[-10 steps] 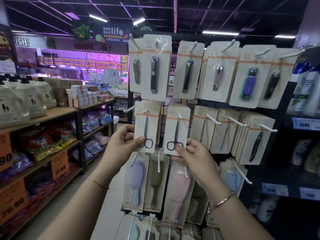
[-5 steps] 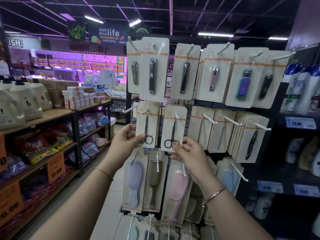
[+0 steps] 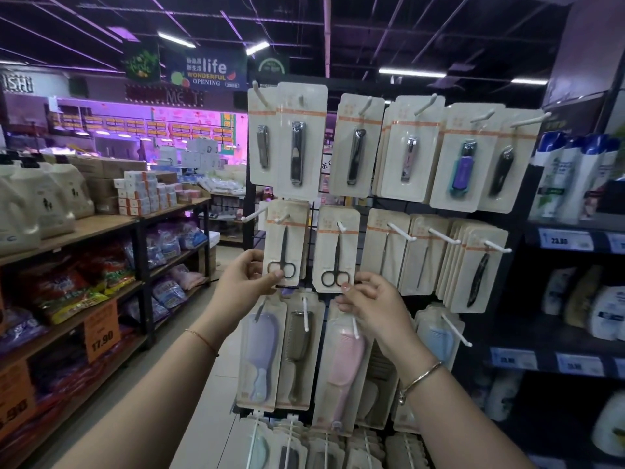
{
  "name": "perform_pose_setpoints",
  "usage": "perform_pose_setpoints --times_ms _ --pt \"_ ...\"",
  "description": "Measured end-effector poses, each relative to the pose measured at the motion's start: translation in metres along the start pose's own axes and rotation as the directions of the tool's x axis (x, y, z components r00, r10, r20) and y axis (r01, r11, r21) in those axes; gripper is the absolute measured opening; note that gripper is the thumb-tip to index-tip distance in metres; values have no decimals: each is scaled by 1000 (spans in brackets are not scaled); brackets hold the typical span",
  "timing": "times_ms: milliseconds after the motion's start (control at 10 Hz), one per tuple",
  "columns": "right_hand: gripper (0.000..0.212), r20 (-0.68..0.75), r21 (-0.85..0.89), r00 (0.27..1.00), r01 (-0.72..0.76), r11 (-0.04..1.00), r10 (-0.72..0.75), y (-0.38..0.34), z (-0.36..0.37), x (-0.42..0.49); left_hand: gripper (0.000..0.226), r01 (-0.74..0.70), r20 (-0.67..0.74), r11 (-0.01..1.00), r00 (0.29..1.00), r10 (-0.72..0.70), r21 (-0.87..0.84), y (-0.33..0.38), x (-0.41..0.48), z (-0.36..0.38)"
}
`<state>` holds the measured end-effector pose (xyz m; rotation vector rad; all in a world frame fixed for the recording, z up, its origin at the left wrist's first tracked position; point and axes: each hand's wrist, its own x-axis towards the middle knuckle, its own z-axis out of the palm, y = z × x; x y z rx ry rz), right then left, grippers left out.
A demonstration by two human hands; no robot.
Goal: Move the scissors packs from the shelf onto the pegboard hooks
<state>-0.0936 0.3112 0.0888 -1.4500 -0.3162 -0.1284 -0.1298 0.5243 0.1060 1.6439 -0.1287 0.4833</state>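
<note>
Two beige scissors packs hang side by side in the middle row of the black pegboard rack (image 3: pixel 313 214). My left hand (image 3: pixel 245 282) pinches the lower edge of the left scissors pack (image 3: pixel 285 243), thumb over the scissor handles; its hole sits on a white hook (image 3: pixel 282 218). My right hand (image 3: pixel 370 304) holds the bottom corner of the right scissors pack (image 3: pixel 336 248) with its fingertips; that pack hangs on its own white hook (image 3: pixel 341 226). An empty white hook (image 3: pixel 252 214) sticks out left of the left pack.
Nail-clipper packs (image 3: pixel 297 143) fill the row above, comb and brush packs (image 3: pixel 260 353) the row below, tool packs (image 3: pixel 473 265) to the right. A wooden shelf (image 3: pixel 101 228) with detergent jugs and snack bags runs along the left. Bottles stand on dark shelves (image 3: pixel 568 238) at right.
The view has shifted slightly left and down. Both hands stay on the bottoms of the two hanging scissors packs, which sit a little straighter on their hooks.
</note>
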Motion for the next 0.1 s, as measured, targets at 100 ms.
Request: perform_pose_setpoints --times_ms 100 --pt "15 -9 -6 1000 12 1000 -12 -5 -6 -1 28 45 -33 997 999 -43 61 -1 0 -5"
